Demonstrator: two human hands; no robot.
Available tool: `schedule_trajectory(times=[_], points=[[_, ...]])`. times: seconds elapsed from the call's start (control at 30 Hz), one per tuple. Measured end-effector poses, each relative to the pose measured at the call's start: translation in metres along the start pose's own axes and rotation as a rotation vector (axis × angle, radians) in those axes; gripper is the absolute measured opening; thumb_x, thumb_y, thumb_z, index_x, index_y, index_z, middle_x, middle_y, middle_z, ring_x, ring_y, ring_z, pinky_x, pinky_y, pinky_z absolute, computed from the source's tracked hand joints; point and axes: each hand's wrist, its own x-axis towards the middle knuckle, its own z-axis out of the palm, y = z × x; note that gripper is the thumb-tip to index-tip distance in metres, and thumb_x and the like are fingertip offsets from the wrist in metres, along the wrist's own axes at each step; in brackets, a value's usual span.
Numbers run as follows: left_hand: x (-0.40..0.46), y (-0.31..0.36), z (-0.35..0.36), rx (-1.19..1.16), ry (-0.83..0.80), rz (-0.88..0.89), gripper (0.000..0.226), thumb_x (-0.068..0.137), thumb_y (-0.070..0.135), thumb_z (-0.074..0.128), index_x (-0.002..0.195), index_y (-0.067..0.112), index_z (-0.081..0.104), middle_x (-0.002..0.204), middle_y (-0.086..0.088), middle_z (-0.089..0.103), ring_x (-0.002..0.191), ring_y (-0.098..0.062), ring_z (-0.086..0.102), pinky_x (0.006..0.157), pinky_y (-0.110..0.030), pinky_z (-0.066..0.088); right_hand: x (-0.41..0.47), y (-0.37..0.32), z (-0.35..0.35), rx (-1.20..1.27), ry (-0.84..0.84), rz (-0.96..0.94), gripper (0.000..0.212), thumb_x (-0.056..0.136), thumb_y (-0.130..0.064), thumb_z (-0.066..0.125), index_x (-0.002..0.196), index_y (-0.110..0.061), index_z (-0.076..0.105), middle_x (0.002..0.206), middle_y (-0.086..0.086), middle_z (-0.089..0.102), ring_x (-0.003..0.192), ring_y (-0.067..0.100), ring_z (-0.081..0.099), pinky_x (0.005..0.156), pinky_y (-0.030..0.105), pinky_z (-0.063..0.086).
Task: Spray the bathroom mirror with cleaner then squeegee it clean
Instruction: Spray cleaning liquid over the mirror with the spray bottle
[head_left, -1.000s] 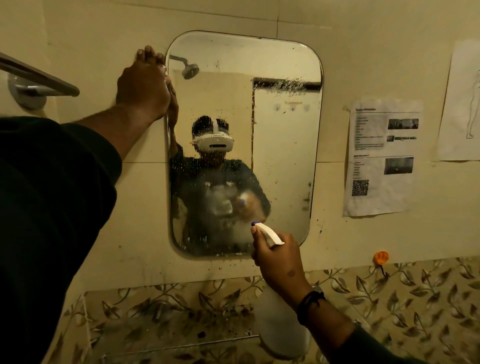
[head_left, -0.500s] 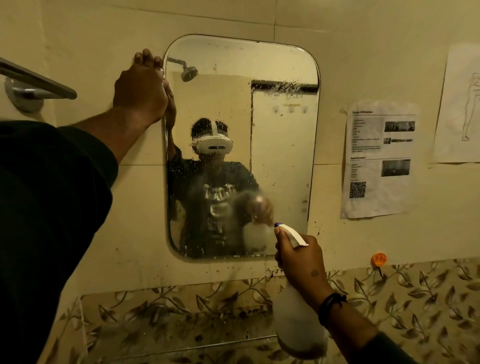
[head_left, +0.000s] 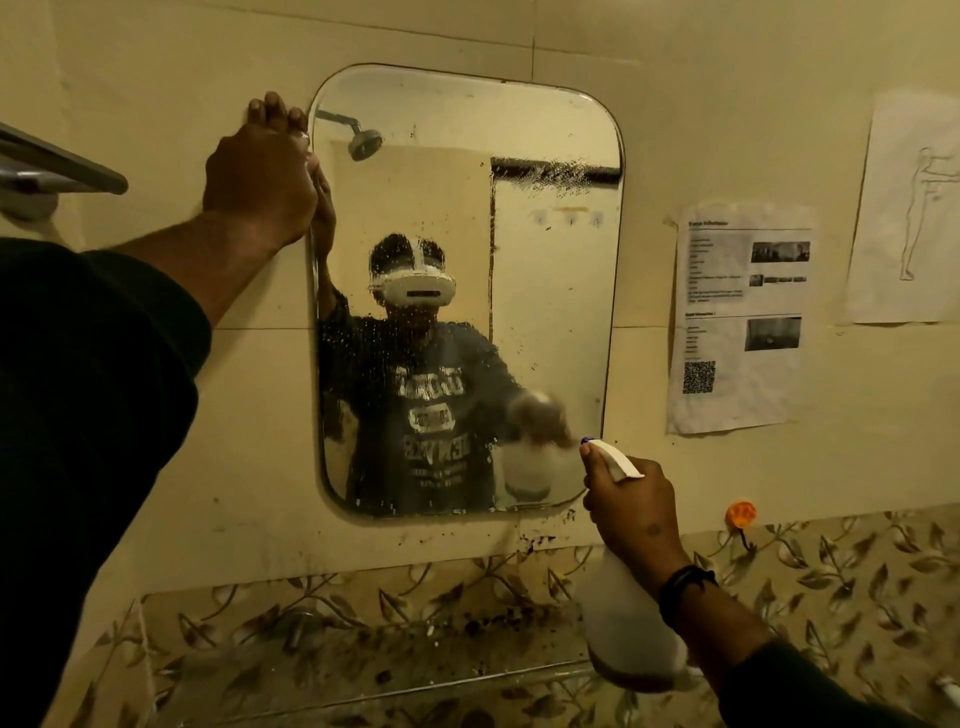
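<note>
Rightward along the mirror's lower edge, the right hand (head_left: 631, 512) has carried the spray bottle (head_left: 631, 631) from below mid-glass to the bottom right corner. Its grip is clenched round the bottle's neck, forefinger at the white trigger head, whose nozzle points at the glass just beside that corner. A dark band circles the wrist. The bottle's pale body hangs in front of the leaf-patterned tile border (head_left: 857, 587) and a glass shelf (head_left: 363, 680) below. The left hand (head_left: 260, 179) grasps the mirror's upper left edge, fingers curled over the rim, its dark sleeve (head_left: 88, 415) filling the near left. The mirror (head_left: 550, 291) hangs on the cream wall, speckled with droplets across its left and centre. A metal towel rail (head_left: 57, 171) juts at far left. Right of the mirror are a printed sheet (head_left: 737, 317), a sketch on paper (head_left: 904, 208) and an orange hook (head_left: 742, 513).
</note>
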Motion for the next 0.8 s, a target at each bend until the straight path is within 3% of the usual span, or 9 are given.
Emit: schedule_trajectory(times=[0.1, 0.27, 0.47, 0.67, 0.8], points=[[0.0, 0.0, 0.0, 0.014, 0.001, 0.007, 0.034, 0.104, 0.017, 0.041, 0.127, -0.003, 0.056, 0.135, -0.029, 0.051, 0.128, -0.046, 0.047, 0.102, -0.057, 0.043, 0.005, 0.005, -0.006, -0.012, -0.006, 0.028, 0.031, 0.094, -0.041, 0.058, 0.068, -0.026, 0.066, 0.06, 0.002, 0.066, 0.06, 0.023, 0.064, 0.058, 0.036, 0.053], [0.0, -0.001, 0.0, 0.006, -0.001, -0.005, 0.034, 0.104, 0.018, 0.041, 0.125, -0.002, 0.057, 0.132, -0.029, 0.053, 0.123, -0.046, 0.051, 0.1, -0.056, 0.045, 0.013, 0.011, -0.017, -0.045, 0.03, 0.009, 0.03, 0.095, -0.042, 0.055, 0.069, -0.03, 0.063, 0.064, 0.001, 0.069, 0.066, 0.022, 0.067, 0.065, 0.036, 0.053], [-0.003, 0.001, -0.003, -0.002, 0.011, 0.009, 0.031, 0.102, 0.015, 0.042, 0.12, -0.004, 0.059, 0.127, -0.031, 0.055, 0.118, -0.049, 0.052, 0.096, -0.058, 0.046, 0.019, 0.018, -0.026, -0.106, 0.054, 0.092, 0.04, 0.093, -0.043, 0.058, 0.076, -0.009, 0.07, 0.068, 0.015, 0.068, 0.069, 0.037, 0.065, 0.07, 0.053, 0.056], [-0.005, 0.003, -0.006, -0.018, 0.019, 0.017, 0.031, 0.103, 0.016, 0.042, 0.117, -0.005, 0.06, 0.122, -0.031, 0.057, 0.116, -0.049, 0.054, 0.094, -0.057, 0.046, 0.019, 0.023, -0.033, -0.094, 0.026, 0.093, 0.032, 0.094, -0.046, 0.055, 0.073, -0.024, 0.066, 0.067, 0.005, 0.07, 0.071, 0.025, 0.068, 0.076, 0.046, 0.057], [-0.006, 0.004, -0.007, -0.024, 0.039, 0.035, 0.03, 0.103, 0.015, 0.042, 0.112, -0.007, 0.061, 0.112, -0.032, 0.06, 0.106, -0.049, 0.057, 0.089, -0.056, 0.048, 0.021, 0.025, -0.034, -0.105, 0.029, 0.136, 0.038, 0.094, -0.043, 0.056, 0.071, -0.014, 0.067, 0.065, 0.01, 0.07, 0.066, 0.03, 0.067, 0.074, 0.048, 0.058]])
